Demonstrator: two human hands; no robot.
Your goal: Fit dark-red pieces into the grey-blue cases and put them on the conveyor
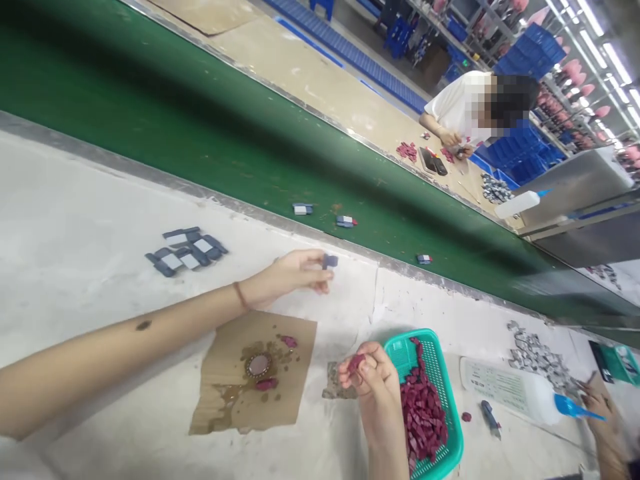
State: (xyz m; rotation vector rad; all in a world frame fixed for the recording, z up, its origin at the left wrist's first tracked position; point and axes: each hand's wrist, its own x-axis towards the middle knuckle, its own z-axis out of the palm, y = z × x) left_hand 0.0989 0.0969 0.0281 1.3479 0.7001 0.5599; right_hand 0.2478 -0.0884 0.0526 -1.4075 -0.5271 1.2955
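Between the thumb and fingers of my left hand (pixel 295 273) is a small dark blue-grey plastic part (pixel 330 261), held above the white table near the belt's edge. My right hand (pixel 375 380) is closed on a small dark red piece (pixel 356 363), left of a green basket (pixel 450 413) heaped with similar red pieces (pixel 423 413). Below my left hand lies a stained brown cardboard sheet (pixel 295 400) with a small round dish (pixel 259 365) of liquid and two red pieces (pixel 267 384) on it. Several blue-grey parts with pale patches (pixel 187 257) lie grouped at the left.
A green conveyor belt (pixel 240 167) carries a few small parts (pixel 347 221). On the right are a white bottle with a blue nozzle (pixel 520 390), a pile of silvery parts (pixel 540 353) and another person's hand (pixel 600 407). Across the belt, a person (pixel 460 100) works at a table.
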